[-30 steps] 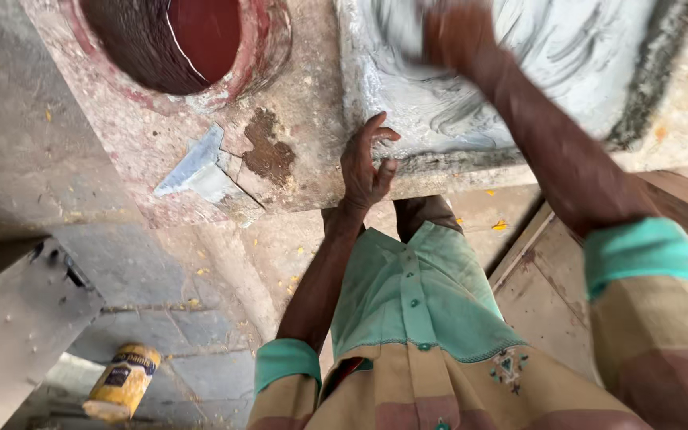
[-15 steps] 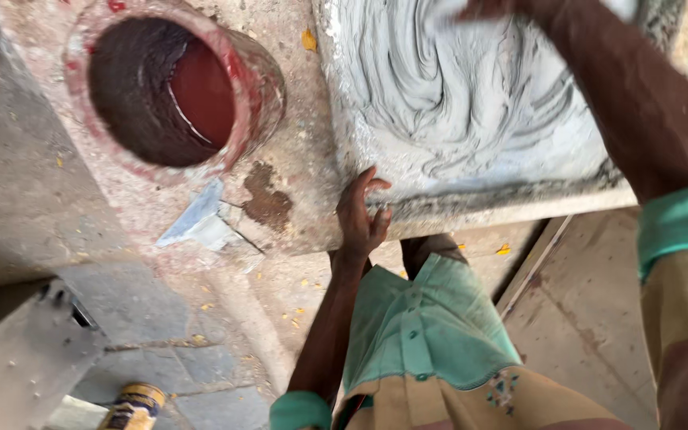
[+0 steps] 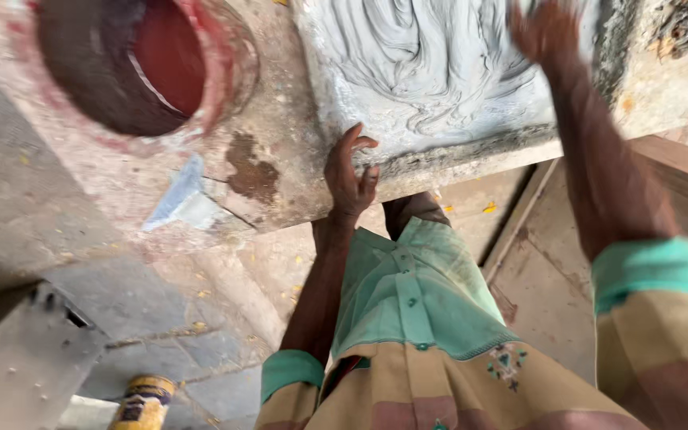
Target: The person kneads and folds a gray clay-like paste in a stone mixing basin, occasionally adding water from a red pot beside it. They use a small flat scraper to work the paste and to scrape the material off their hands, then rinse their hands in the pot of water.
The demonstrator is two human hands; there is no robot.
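A patch of wet grey cement (image 3: pixel 431 72) covers the top of a rough stone slab (image 3: pixel 280 183). My right hand (image 3: pixel 547 36) lies flat on the wet cement near its far right side, blurred, with fingers spread and nothing held. My left hand (image 3: pixel 350 175) rests on the slab's near edge beside the cement, fingers curled over the rim. A round hole with a dark red inside (image 3: pixel 133 60) sits in the slab to the left.
A small grey metal scrap (image 3: pixel 181 199) lies on the slab near a brown stain (image 3: pixel 250 169). Below are a paved floor (image 3: pixel 201 358), a yellow can (image 3: pixel 141 402) at the bottom left, a grey metal box (image 3: pixel 17 366), and a wooden frame (image 3: pixel 678 163) on the right.
My right hand has swept across the wet cement from the upper middle toward the right. The left hand has stayed on the slab's edge. The view has shifted.
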